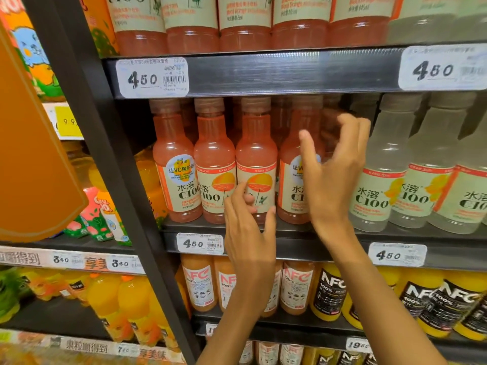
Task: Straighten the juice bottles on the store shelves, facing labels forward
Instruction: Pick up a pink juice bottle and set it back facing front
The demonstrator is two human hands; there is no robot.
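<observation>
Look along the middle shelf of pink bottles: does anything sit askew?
Yes. The second and third pink bottles are turned, their names cut off at the label edge, unlike the first pink bottle.
</observation>
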